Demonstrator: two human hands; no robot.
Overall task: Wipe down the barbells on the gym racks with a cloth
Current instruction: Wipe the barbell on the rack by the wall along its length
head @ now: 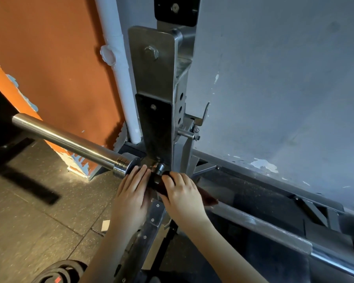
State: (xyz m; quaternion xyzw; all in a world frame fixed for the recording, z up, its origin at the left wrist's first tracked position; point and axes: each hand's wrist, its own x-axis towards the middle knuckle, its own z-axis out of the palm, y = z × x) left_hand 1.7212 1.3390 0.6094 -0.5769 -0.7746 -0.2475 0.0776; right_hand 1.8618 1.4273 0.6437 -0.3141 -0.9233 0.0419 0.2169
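A steel barbell rests on the rack. Its smooth sleeve (70, 140) runs off to the left and its knurled shaft (260, 225) runs to the lower right. A dark red cloth (207, 198) is wrapped round the shaft just inside the collar (127, 165), by the rack upright. My left hand (132, 196) lies over the cloth next to the collar, fingers nearly straight. My right hand (184, 197) grips the cloth round the shaft, and a loose corner of the cloth sticks out to its right.
The grey rack upright (157, 94) with its bolted plate and black pad rises right behind my hands. A white pipe (121, 78) runs down the orange wall (49, 58). Black weight plates (61, 272) lie on the floor at the lower left.
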